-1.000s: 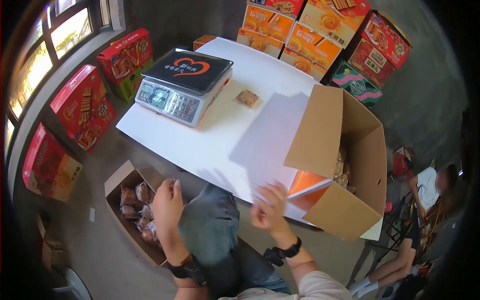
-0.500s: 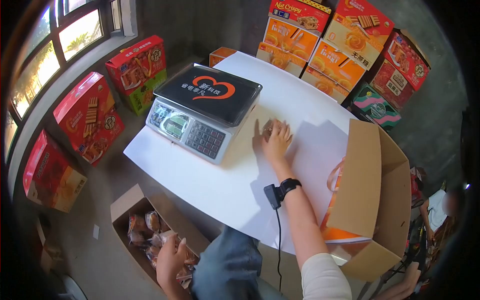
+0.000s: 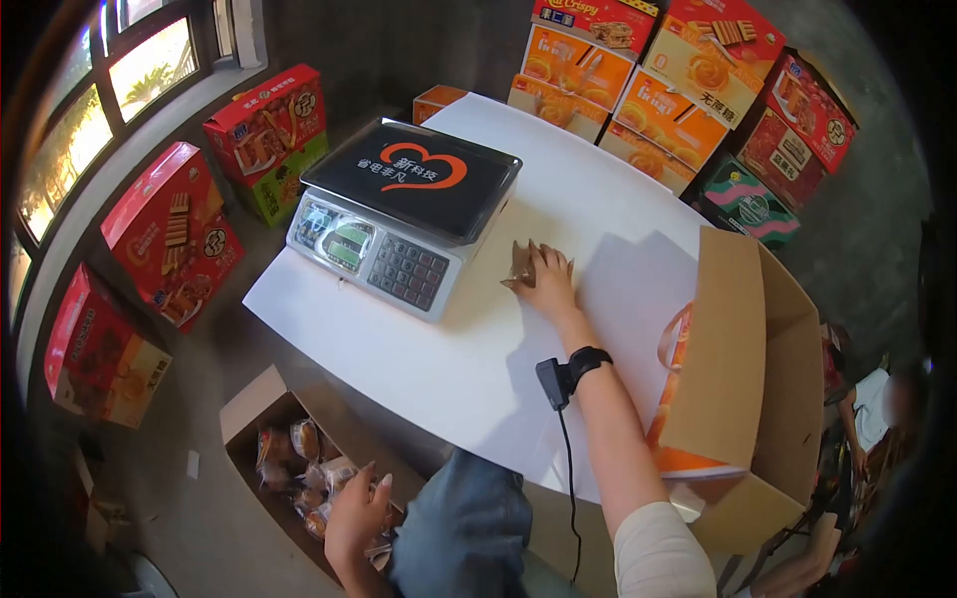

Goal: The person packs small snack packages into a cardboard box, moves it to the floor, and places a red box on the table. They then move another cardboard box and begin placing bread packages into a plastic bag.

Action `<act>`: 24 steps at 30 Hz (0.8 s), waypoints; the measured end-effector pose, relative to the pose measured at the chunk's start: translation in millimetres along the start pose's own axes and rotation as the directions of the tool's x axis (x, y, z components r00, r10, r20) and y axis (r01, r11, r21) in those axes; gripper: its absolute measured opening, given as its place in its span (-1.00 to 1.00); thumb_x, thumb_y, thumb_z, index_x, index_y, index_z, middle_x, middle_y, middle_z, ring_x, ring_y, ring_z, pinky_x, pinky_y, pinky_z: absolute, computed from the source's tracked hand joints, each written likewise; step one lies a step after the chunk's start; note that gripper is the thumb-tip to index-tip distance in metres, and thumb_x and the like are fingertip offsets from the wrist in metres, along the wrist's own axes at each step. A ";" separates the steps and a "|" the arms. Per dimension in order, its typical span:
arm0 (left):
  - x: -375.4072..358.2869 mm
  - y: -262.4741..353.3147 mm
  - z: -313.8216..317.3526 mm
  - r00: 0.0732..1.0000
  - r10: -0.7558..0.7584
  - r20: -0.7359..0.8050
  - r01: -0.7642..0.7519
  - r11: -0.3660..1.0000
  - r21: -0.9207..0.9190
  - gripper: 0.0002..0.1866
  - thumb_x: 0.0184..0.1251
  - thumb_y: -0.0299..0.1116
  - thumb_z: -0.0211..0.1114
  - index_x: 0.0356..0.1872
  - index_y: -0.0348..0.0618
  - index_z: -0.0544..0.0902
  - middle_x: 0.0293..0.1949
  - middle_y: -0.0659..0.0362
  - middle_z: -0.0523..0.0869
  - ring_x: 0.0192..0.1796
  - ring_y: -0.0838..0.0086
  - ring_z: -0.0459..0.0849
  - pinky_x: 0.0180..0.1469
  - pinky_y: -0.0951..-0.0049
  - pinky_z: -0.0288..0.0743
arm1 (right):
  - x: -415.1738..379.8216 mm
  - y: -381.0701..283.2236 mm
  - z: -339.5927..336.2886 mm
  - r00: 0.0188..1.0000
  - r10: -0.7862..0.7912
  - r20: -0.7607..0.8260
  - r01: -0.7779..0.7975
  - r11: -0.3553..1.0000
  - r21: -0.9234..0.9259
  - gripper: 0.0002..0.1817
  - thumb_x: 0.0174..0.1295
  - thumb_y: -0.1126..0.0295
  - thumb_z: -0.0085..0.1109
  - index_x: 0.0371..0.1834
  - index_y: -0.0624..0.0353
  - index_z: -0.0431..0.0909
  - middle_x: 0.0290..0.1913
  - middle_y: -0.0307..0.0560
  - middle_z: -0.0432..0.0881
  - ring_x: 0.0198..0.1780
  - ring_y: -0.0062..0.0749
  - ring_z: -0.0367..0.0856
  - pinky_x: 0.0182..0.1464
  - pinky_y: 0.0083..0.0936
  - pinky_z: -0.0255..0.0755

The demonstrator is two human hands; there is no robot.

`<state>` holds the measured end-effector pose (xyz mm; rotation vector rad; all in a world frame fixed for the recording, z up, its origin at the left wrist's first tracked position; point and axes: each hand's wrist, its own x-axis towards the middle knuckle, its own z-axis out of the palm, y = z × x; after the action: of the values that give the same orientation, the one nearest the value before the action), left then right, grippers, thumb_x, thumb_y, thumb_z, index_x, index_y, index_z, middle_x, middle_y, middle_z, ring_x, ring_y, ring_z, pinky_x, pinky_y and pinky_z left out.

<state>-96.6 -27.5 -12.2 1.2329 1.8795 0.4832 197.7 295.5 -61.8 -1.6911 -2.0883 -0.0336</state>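
Scale (image 3: pixel 407 214) and carton (image 3: pixel 718 364) flank the packet (image 3: pixel 521 267) — right hand (image 3: pixel 551 287) gripping it.

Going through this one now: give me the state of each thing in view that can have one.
Right hand, closed on the packet
Packet, wrapped, held
Left hand, at the lower carton, grip unclear
Lower carton, open
Snacks, wrapped, heaped inside it
Scale, upright on the table, reading illegible
Upper carton, open, flap raised
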 end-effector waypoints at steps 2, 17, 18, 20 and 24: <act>-4.8 4.8 0.9 1.000 -0.005 -0.022 0.004 1.000 -0.010 -0.51 0.23 -0.15 0.08 0.09 -0.29 0.41 -0.07 -0.17 0.54 -0.01 0.05 0.53 0.00 0.26 0.39 | -19.3 -7.1 -5.2 0.998 -0.022 -0.055 0.024 0.999 0.035 -0.11 -0.13 0.03 0.31 0.28 0.15 0.14 0.18 0.08 0.27 0.23 0.03 0.12 0.27 0.05 -0.10; -57.9 9.4 -11.4 0.990 0.116 -0.081 -0.107 0.989 0.104 -0.47 0.27 -0.07 0.02 0.12 -0.27 0.37 -0.07 -0.21 0.54 0.00 0.06 0.53 0.02 0.28 0.37 | -249.2 -171.9 -239.2 0.989 0.016 0.150 -0.092 -0.726 0.682 -0.27 0.18 -0.17 -0.23 0.34 0.02 0.04 0.27 0.10 0.15 0.29 0.03 0.13 0.24 0.12 0.06; -62.0 9.0 -11.8 0.989 0.120 -0.087 -0.110 0.988 0.106 -0.46 0.27 -0.06 0.02 0.12 -0.28 0.37 -0.07 -0.22 0.53 0.00 0.07 0.53 0.02 0.28 0.37 | -256.6 -174.3 -247.1 0.985 0.015 0.172 -0.097 -0.777 0.622 -0.24 0.15 -0.23 -0.26 0.33 0.00 0.05 0.29 0.09 0.13 0.29 0.08 0.12 0.23 0.23 0.02; -70.9 9.9 -14.6 0.986 0.136 -0.093 -0.124 0.984 0.125 -0.46 0.27 -0.06 0.01 0.13 -0.28 0.36 -0.09 -0.21 0.55 -0.01 0.08 0.54 0.01 0.28 0.38 | -267.5 -176.7 -258.1 0.984 0.008 0.177 -0.101 -0.797 0.595 -0.21 0.13 -0.26 -0.24 0.33 0.00 0.06 0.31 0.06 0.11 0.31 0.08 0.10 0.25 0.23 -0.03; -88.7 9.8 -14.9 0.984 0.130 -0.123 -0.112 0.983 0.144 -0.48 0.26 -0.06 0.01 0.10 -0.27 0.39 -0.15 -0.15 0.60 -0.04 0.09 0.56 -0.01 0.29 0.39 | -283.1 -178.6 -275.7 0.989 -0.024 0.148 -0.096 -0.855 0.510 -0.21 0.13 -0.25 -0.23 0.35 -0.03 0.03 0.34 0.10 0.03 0.35 0.08 0.00 0.28 0.19 -0.08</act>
<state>-86.3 -100.0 40.9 1.4439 1.9835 0.5193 162.4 -91.2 131.1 0.0006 -0.4116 1.7397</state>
